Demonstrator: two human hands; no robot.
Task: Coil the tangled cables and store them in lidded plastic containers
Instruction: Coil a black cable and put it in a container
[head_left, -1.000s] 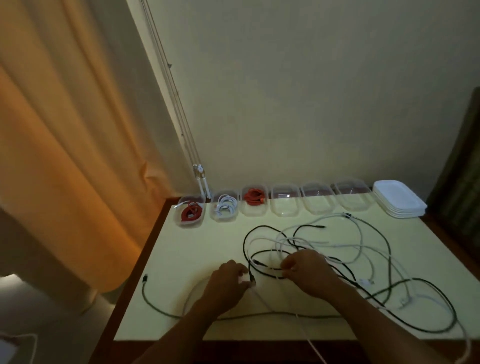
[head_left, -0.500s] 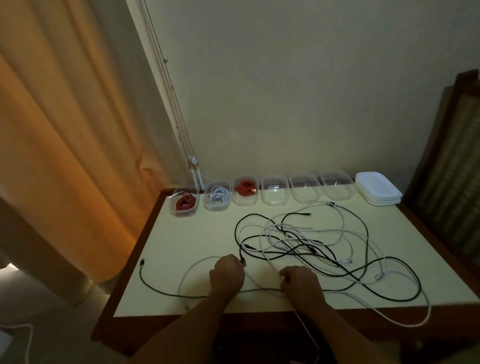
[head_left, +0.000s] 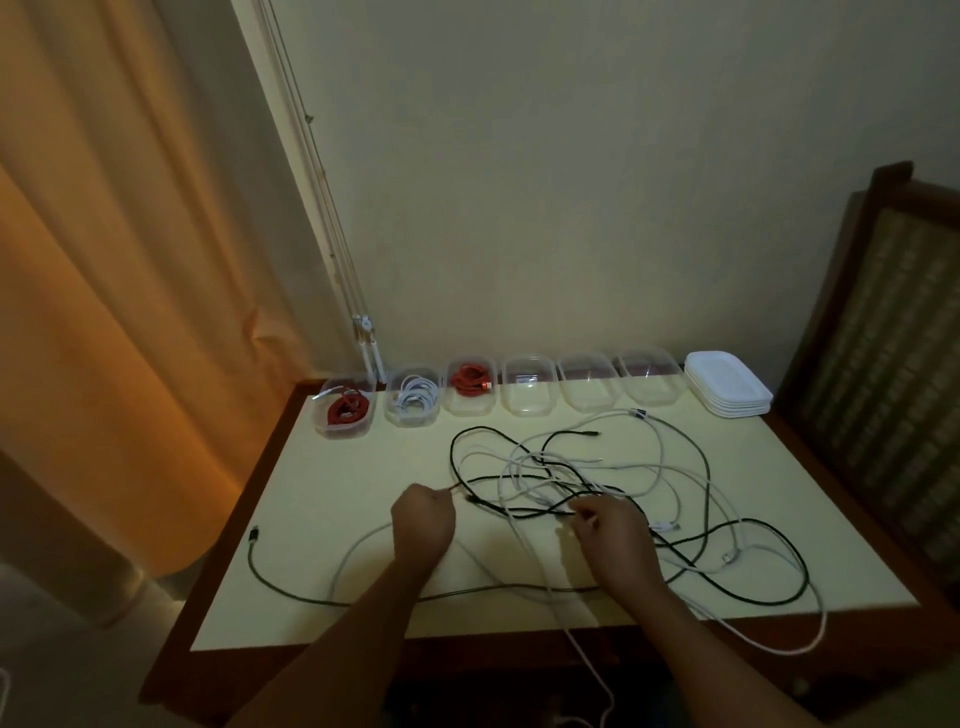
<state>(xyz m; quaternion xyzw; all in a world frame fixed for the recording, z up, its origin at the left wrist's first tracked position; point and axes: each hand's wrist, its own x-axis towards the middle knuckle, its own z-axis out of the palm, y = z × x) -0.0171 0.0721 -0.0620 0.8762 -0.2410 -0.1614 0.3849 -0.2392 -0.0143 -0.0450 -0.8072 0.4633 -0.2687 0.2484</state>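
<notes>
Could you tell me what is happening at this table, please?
A person is working on the tangled cables spread over the table. The left hand holds one strand in a closed grip, and the right hand pinches another strand in the knot. At the back, three filled containers hold coils, three empty containers stand beside them, and the stack of lids lies unused.

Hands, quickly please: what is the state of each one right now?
Left hand: closed in a fist, gripping a thin cable; its colour cannot be told.
Right hand: fingertips pinching the black cable at the tangle.
</notes>
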